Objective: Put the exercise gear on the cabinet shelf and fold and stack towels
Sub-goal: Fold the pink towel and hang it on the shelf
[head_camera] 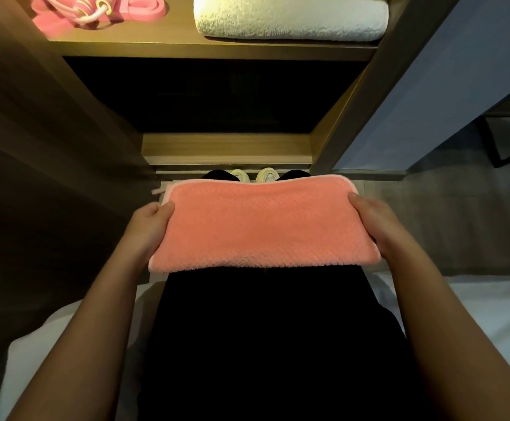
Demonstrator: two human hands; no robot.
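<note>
A folded salmon-pink towel (260,226) is held flat in front of me, below the cabinet shelf. My left hand (149,227) grips its left end, thumb on top, fingers under. My right hand (375,223) grips its right end the same way. On the lit cabinet shelf (211,50) above lies a folded white towel (290,19) at the right. Pink exercise gear (96,10), a resistance band and a jump rope with pink handles, lies at the shelf's left.
Below the shelf is a dark open compartment (223,95) with a wooden base ledge (226,147). Wooden cabinet sides (65,117) stand on both flanks. My shoes (255,176) show beyond the towel. A white bed (475,314) lies behind me on both sides.
</note>
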